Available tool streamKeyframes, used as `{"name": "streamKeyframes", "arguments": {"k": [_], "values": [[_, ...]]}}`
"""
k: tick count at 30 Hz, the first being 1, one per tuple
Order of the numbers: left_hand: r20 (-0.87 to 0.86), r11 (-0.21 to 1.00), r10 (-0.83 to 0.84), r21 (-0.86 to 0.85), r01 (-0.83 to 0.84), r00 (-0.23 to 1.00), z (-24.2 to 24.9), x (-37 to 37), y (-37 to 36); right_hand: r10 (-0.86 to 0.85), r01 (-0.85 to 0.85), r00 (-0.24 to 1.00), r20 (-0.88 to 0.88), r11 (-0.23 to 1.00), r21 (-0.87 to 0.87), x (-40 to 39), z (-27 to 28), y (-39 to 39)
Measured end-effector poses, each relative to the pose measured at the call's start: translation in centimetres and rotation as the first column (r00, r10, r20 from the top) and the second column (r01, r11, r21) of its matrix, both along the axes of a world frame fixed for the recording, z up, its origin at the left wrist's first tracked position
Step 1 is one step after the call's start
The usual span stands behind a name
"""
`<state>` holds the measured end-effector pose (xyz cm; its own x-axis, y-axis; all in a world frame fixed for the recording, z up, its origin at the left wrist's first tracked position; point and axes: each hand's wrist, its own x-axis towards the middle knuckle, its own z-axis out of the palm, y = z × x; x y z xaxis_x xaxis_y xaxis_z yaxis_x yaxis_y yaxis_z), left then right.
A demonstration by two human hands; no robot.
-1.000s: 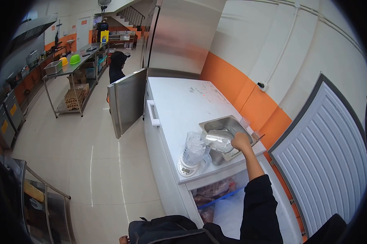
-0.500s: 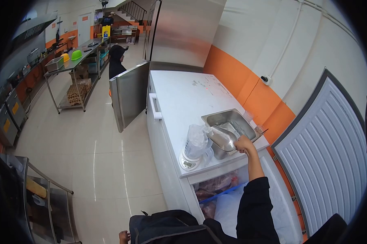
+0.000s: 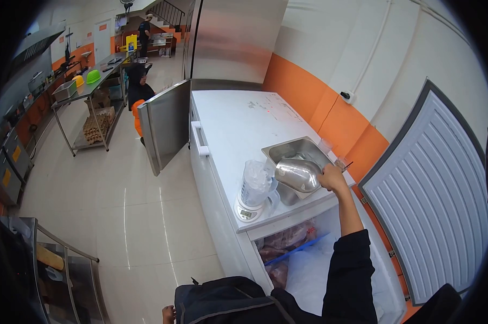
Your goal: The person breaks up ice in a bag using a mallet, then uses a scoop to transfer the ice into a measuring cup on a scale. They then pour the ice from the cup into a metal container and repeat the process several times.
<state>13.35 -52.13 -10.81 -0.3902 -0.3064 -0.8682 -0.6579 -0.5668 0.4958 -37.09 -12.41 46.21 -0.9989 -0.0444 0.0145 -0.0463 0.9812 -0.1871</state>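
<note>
My right hand [image 3: 333, 178] is closed round the handle of a metal scoop [image 3: 298, 174]. The scoop hangs over the near part of a rectangular steel pan [image 3: 283, 146], its mouth towards a clear measuring jug [image 3: 253, 189]. Clear plastic stands up out of the jug's top, and blue markings show on its side. Under the jug is a white kitchen scale [image 3: 247, 214] with a small display. Only part of my left hand [image 3: 169, 314] shows, low beside the dark apron, away from these things; its fingers are mostly hidden.
The pan and scale stand on a white chest freezer [image 3: 227, 116]. Its near section is open, showing bagged meat [image 3: 287, 241] and frost; the raised lid [image 3: 433, 200] leans at the right. A steel door [image 3: 165, 127] stands open ahead, with a crouching person [image 3: 136, 86] behind it.
My right hand has drawn the scoop back from the jug and raised it over the pan. The view has shifted slightly. Behind the steel door, the crouching person has moved left.
</note>
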Motion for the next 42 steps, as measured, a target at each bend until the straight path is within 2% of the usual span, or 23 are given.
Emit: {"name": "streamKeyframes", "arguments": {"k": [4,7,11,13,16,19,22,25,28,30,31,32,33,35,37,40,42], "values": [[0.010,1.000,-0.002,0.007,0.002,1.000,-0.2,-0.2,-0.2,0.092,-0.047,0.974,-0.208,0.976,0.212,1.3,1.1,-1.3],[0.027,1.000,0.009,0.015,-0.010,1.000,-0.1,-0.5,-0.3,0.033,0.017,0.968,-0.251,0.980,0.198,1.9,2.1,-3.3],[-0.049,0.999,-0.022,0.031,0.024,0.999,-0.5,-0.6,-1.2,0.143,-0.002,0.899,-0.414,0.947,0.322,2.4,1.3,-6.3],[-0.026,0.999,-0.025,0.025,0.025,0.999,-0.4,-0.6,-1.7,0.200,-0.008,0.867,-0.456,0.922,0.388,3.0,0.8,-8.4],[-0.026,0.999,-0.037,-0.001,0.037,0.999,-0.5,-0.4,-2.1,0.355,-0.070,0.733,-0.580,0.888,0.455,2.7,-0.8,-10.2],[-0.025,0.999,-0.046,-0.024,0.045,0.999,-0.5,0.0,-2.5,0.336,0.064,0.693,-0.638,0.853,0.519,2.7,-1.2,-11.6],[-0.026,0.998,-0.053,-0.041,0.052,0.998,-0.4,0.6,-2.4,0.497,0.028,0.590,-0.637,0.775,0.631,3.2,-1.7,-11.4],[-0.028,0.996,-0.068,-0.055,0.066,0.997,-0.3,1.2,-2.4,0.487,0.034,0.534,-0.691,0.804,0.594,3.5,-1.8,-10.7],[-0.030,0.990,-0.100,-0.101,0.097,0.995,0.5,1.8,-2.6,0.290,0.063,0.674,-0.679,0.893,0.445,3.5,-3.0,-9.3],[-0.029,0.947,-0.204,-0.261,0.190,0.979,0.8,2.0,-2.6,-0.017,0.110,0.759,-0.651,0.989,0.102,3.4,-4.6,-5.2],[0.003,0.892,-0.247,-0.391,0.228,0.969,1.0,1.9,-2.2,-0.163,0.146,0.786,-0.596,0.986,-0.077,3.7,-5.6,-3.0],[-0.011,0.990,-0.143,-0.019,0.142,0.990,1.7,1.6,-3.5,-0.259,0.173,0.828,-0.497,0.962,-0.213,4.5,-6.5,-1.1],[0.008,0.986,-0.166,-0.003,0.166,0.986,2.0,1.2,-3.9,-0.341,0.209,0.858,-0.385,0.915,-0.344,5.8,-7.8,1.1],[-0.054,0.976,-0.214,-0.053,0.211,0.975,3.0,0.8,-4.4,-0.469,0.266,0.851,-0.238,0.774,-0.575,6.5,-16.9,8.8],[-0.039,0.964,-0.257,-0.077,0.253,0.966,3.9,-0.7,-5.3,-0.488,0.375,0.855,0.174,0.351,-0.858,14.3,-16.0,9.2],[-0.015,0.935,-0.338,-0.120,0.334,0.941,5.4,-4.3,-6.4,-0.600,0.509,0.736,0.313,0.186,-0.840,23.9,-21.5,13.0],[0.005,0.904,-0.400,-0.163,0.395,0.917,6.9,-7.9,-6.7,-0.688,0.611,0.607,0.397,0.086,-0.787,30.9,-24.5,15.1]]}}
